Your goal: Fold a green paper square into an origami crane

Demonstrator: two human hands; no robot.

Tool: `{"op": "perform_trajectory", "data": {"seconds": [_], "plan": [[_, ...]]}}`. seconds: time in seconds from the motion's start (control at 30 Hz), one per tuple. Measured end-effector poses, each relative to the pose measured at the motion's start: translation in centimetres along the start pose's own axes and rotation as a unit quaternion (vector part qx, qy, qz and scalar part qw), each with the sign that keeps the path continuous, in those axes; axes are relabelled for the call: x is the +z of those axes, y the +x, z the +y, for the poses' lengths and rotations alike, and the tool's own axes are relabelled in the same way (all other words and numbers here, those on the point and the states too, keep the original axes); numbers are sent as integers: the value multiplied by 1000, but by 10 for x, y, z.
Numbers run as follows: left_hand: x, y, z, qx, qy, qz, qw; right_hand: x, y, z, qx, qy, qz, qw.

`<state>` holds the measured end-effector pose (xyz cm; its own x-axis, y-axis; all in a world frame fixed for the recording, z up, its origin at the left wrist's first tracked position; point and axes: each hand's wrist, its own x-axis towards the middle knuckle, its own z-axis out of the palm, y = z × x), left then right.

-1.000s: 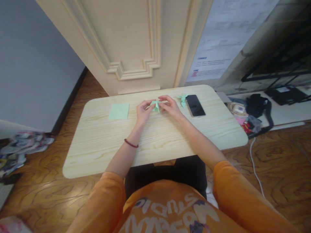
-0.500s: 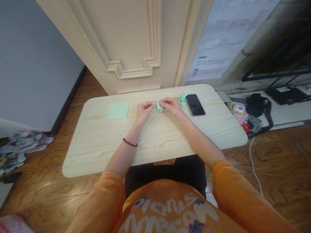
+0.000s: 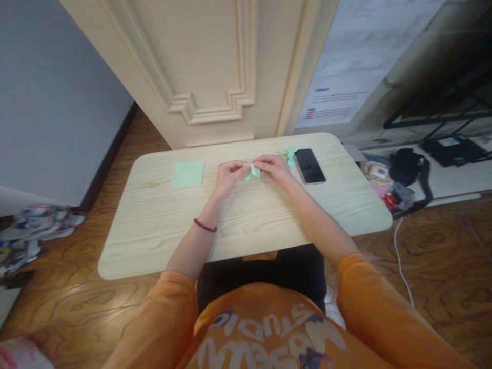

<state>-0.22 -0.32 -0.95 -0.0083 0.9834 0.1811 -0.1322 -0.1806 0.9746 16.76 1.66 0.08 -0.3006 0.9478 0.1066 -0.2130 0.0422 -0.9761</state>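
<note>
Between my two hands is a small folded piece of mint-green paper (image 3: 252, 172), pinched by the fingertips of my left hand (image 3: 229, 177) and my right hand (image 3: 272, 170). Just beyond my right fingers lies another folded mint-green paper figure (image 3: 290, 157), apart from the hand or barely touching it. A flat square sheet of the same green paper (image 3: 187, 173) lies on the table to the left of my left hand. A black smartphone (image 3: 309, 166) lies to the right of my right hand.
The light wood-grain table (image 3: 246, 236) has rounded corners, and a cream panelled door (image 3: 207, 66) stands behind it. Beyond its right edge lie a heap of bags and small items (image 3: 395, 179) and a white cable (image 3: 397, 256). Clothing (image 3: 34, 230) lies on the floor at left.
My hands have drawn closer together around the folded paper, which has shifted slightly right and now sits lower between my fingertips. The other objects on the table have not moved.
</note>
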Motion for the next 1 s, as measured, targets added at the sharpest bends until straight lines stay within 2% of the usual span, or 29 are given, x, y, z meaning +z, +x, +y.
{"op": "perform_trajectory", "data": {"seconds": [0.23,0.53,0.67,0.83,0.9,1.0], "plan": [[2,-2,3,1,2,-4,1000,2,-2,-4,27,33,-5,999],[6,-4,5,29,19,18,999,6,-4,-6,47,59,-6,997],[5,-4,6,40,19,-5,999,6,-4,-4,51,75,3,996],[8,-5,6,15,3,-71,997,5,-2,0,59,95,11,994],[9,-5,5,1,-7,-68,998,4,-1,1,63,93,17,993],[9,-3,1,-25,-13,-33,999,3,0,-1,41,89,45,994]]}}
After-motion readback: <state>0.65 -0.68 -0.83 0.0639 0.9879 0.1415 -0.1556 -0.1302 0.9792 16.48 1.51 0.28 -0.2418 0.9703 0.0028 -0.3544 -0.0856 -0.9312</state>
